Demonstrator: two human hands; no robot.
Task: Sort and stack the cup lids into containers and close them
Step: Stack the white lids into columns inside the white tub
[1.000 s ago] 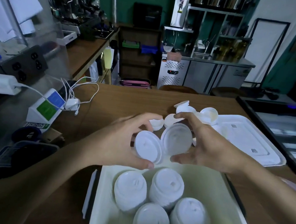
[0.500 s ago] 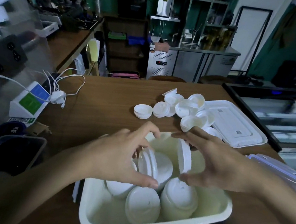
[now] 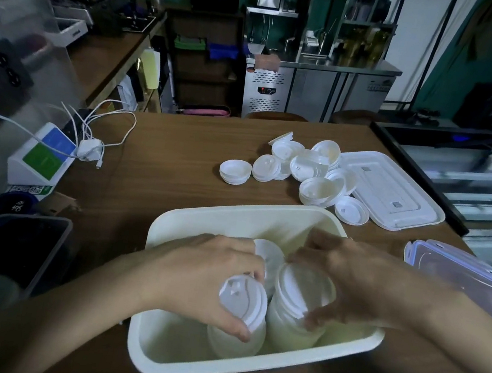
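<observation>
A cream plastic container (image 3: 234, 216) stands on the wooden table in front of me, holding several stacks of white cup lids. My left hand (image 3: 207, 278) is down inside it, thumb and fingers curled round the top of the near left lid stack (image 3: 242, 303). My right hand (image 3: 348, 278) grips the top of the neighbouring lid stack (image 3: 295, 302). Loose white lids (image 3: 303, 169) lie in a pile farther back on the table. A flat white container cover (image 3: 394, 193) lies to their right.
A clear box with a purple-edged clip cover (image 3: 461, 277) sits at the right. A dark bin (image 3: 11, 246) stands at the left edge. A charger with white cables (image 3: 90, 147) and a small white stand (image 3: 42, 156) lie at the back left.
Both hands carried their lids from above the table down into the container and now press onto the stacks. The view has tilted and shifted.
</observation>
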